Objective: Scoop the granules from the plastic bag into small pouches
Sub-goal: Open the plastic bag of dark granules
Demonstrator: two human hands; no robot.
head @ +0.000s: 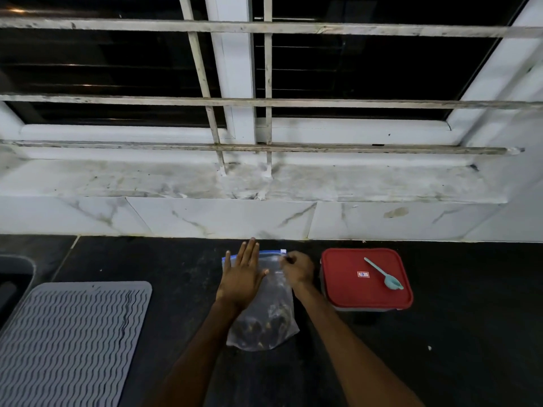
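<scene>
Far left: grey wavy-ribbed rubber mat (pixel 73 342) on the black countertop (pixel 455 348), not in play.

Centre: left hand (pixel 242 277) lies flat, fingers straight, pressing the upper part of the clear plastic zip bag (pixel 270 318). The bag lies flat on the counter with its mouth at the far end. Dark granules sit bunched at the near end.

Right hand (pixel 298 270) has its fingers curled, pinching the bag's far right corner by the blue zip strip (pixel 270 252).

Handling guess: thin limp film, light, and slippery on that counter. It won't stand up unaided, and the contents will shift if tilted. Best hold is the stiffer zip edge, with one hand pinning the body.

Right: red-lidded rectangular plastic box (pixel 352 289), just beside the bag, with a teal plastic spoon (pixel 385 274) lying on its lid. No small pouches in view.
</scene>
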